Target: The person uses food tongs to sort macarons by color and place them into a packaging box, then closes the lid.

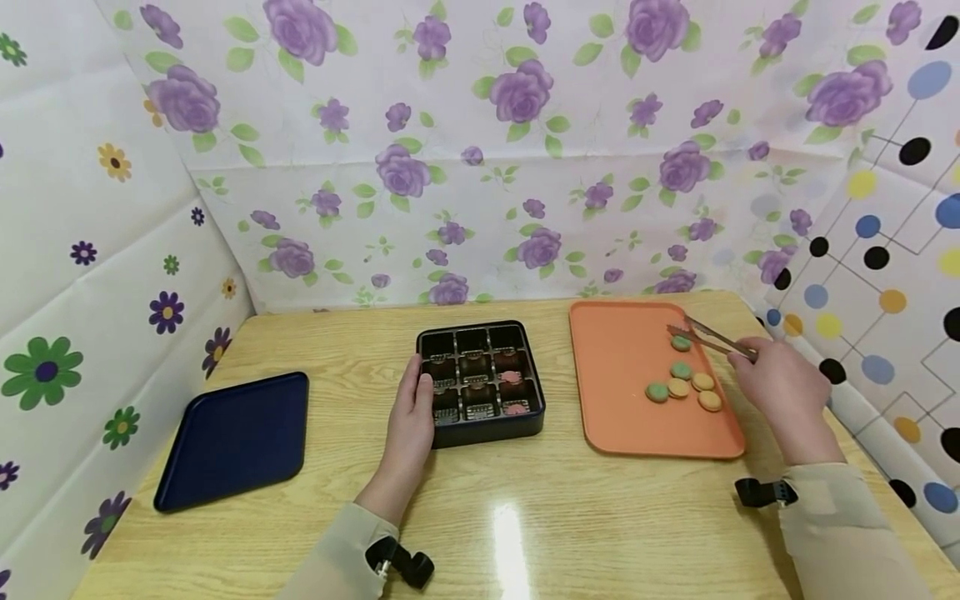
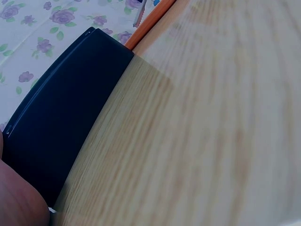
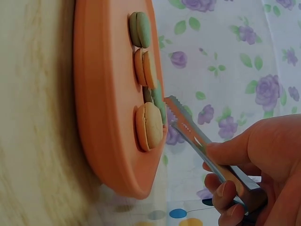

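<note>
My left hand [image 1: 411, 417] holds the left side of a black compartment box [image 1: 487, 432], its fingers along the wall; part of the hand shows at the near wall in the left wrist view. Pink macarons [image 1: 516, 409] sit in the middle and near cells of the box's right column. My right hand [image 1: 780, 383] grips metal tongs [image 3: 221, 172]. Their parted tips reach over the far right of an orange tray [image 1: 618, 375], close by a green macaron [image 1: 681, 342]. Nearer on this tray lie more green macarons [image 1: 657, 392] and yellow macarons [image 1: 710, 402].
A dark blue tray [image 1: 240, 442] lies on the left of the wooden table [image 1: 450, 517], apart from the box. Patterned cloth [image 1: 465, 208] hangs along the back and both sides of the table.
</note>
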Available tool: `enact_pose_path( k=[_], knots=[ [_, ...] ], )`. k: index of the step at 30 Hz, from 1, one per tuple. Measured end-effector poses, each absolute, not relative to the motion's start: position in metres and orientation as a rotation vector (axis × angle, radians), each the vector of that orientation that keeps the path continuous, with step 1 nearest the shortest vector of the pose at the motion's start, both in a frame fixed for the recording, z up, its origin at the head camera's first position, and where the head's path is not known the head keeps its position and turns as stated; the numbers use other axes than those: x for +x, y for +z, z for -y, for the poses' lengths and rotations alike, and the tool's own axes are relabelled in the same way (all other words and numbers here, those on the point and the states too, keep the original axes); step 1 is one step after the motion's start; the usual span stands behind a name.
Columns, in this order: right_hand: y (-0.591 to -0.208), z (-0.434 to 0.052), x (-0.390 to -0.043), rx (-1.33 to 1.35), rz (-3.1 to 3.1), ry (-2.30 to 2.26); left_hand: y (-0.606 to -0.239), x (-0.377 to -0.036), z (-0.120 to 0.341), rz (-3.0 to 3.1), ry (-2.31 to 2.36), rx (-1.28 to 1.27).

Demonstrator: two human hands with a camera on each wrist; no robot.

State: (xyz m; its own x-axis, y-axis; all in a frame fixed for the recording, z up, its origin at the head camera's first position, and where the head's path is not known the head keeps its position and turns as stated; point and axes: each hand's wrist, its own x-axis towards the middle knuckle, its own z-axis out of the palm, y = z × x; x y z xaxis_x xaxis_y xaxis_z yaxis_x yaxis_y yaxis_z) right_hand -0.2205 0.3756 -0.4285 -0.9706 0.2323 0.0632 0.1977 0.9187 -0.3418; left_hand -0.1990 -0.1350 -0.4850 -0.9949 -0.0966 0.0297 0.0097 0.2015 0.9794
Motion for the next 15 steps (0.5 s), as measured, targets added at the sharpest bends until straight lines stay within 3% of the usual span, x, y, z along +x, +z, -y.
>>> enact_pose_path(
  k=[15],
  knots=[
    [-0.4281,-0.3762,-0.2253,-0.340,2.996,0.489,-0.4830,-0.1971,0.1346,2.367,-1.940,0.072]
  ],
)
